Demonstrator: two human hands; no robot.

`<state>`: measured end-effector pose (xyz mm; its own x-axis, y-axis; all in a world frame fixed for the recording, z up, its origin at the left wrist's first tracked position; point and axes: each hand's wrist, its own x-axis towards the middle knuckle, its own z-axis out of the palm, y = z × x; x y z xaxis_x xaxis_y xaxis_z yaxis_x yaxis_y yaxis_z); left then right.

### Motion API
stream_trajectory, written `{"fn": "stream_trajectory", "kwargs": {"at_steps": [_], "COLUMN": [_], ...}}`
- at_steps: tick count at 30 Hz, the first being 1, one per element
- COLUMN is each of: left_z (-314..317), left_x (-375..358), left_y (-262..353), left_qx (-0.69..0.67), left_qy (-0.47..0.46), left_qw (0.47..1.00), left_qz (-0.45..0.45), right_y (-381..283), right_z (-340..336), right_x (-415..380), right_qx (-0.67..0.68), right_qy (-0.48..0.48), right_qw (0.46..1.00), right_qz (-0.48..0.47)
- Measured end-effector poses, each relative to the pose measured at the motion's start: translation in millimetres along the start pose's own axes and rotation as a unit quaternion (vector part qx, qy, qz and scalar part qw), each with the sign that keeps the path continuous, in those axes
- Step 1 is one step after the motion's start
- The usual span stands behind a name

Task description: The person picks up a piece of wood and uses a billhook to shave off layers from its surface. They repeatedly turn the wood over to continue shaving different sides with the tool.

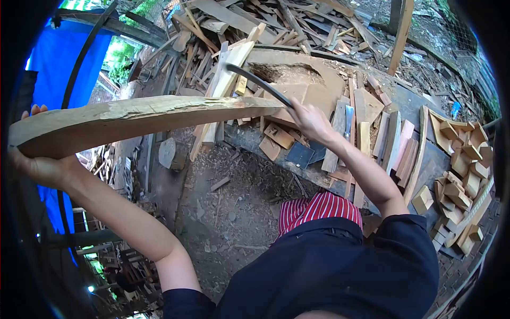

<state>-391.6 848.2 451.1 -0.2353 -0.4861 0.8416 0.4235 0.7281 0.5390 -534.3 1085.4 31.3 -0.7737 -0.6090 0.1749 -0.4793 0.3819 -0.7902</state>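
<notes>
My left hand (pixel 45 167) grips the near left end of a long, thick wooden plank (pixel 143 125), with the thumb side below and fingertips showing over its upper edge. The plank is held out level across the view; its top edge is rough and splintered. My right hand (pixel 311 119) is closed around the end of a long, dark, slightly curved machete-like blade (pixel 257 82), which points up and left above the plank's far end. Its handle is hidden in my fist. Behind the plank's far end lies a large hollowed wood block (pixel 324 80) on the workbench.
Offcuts and strips (pixel 364 135) cover the dark workbench (pixel 425 167). A blue-handled chisel-like tool (pixel 348 119) lies among them. Many small cut blocks (pixel 462 183) are heaped at right. Scrap wood (pixel 255 21) is piled behind. A blue tarp (pixel 71 58) hangs at left; chips litter the ground (pixel 228 234).
</notes>
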Motion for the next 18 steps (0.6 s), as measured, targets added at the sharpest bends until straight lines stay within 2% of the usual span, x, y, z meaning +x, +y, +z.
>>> {"fn": "stream_trajectory", "kwargs": {"at_steps": [2,3,5,7,9,10,12,13,14,16,18], "left_z": [5.1,-0.3,-15.1,-15.2,-14.2,-4.1,-1.3,-6.3,-12.0,-0.9,24.5], "left_x": [1.8,6.8,18.6,19.3,11.1,-0.4,-7.2,-4.3,0.9,-5.9,-15.9], "left_y": [3.3,2.2,-0.2,3.5,6.9,11.8,12.4,12.9,12.9,17.6,19.9], "left_qx": [0.023,0.023,-0.062,-0.114,-0.133,-0.079,-0.004,-0.007,-0.109,-0.204,-0.037], "left_qy": [-0.014,-0.012,-0.078,-0.110,-0.110,-0.075,-0.041,-0.040,-0.087,-0.142,-0.048], "left_qw": [0.999,0.999,0.995,0.987,0.985,0.994,0.997,0.997,0.990,0.968,0.997], "left_qz": [0.026,0.024,0.015,0.007,0.003,0.015,0.061,0.068,0.022,-0.039,0.050], "right_y": [-55.2,-86.3,-120.7,-135.1,-111.2,-86.7,-8.7,-4.8,-5.5,-21.3,-54.3], "right_z": [-34.7,-57.9,-85.4,-94.4,-74.7,-56.0,-16.5,-25.1,-27.4,-36.9,-53.2], "right_x": [23.1,28.5,29.7,26.8,9.7,-0.9,2.7,-3.0,-4.9,-14.6,0.3], "right_qx": [0.069,0.057,0.043,0.006,-0.042,-0.074,-0.109,-0.080,-0.085,-0.084,0.002], "right_qy": [0.083,0.060,0.035,0.086,0.023,0.002,-0.117,-0.141,-0.130,-0.126,-0.075], "right_qw": [0.982,0.984,0.986,0.976,0.982,0.983,0.987,0.987,0.988,0.988,0.997], "right_qz": [-0.153,-0.155,-0.157,-0.200,-0.181,-0.170,-0.021,0.001,0.002,0.017,-0.016]}}
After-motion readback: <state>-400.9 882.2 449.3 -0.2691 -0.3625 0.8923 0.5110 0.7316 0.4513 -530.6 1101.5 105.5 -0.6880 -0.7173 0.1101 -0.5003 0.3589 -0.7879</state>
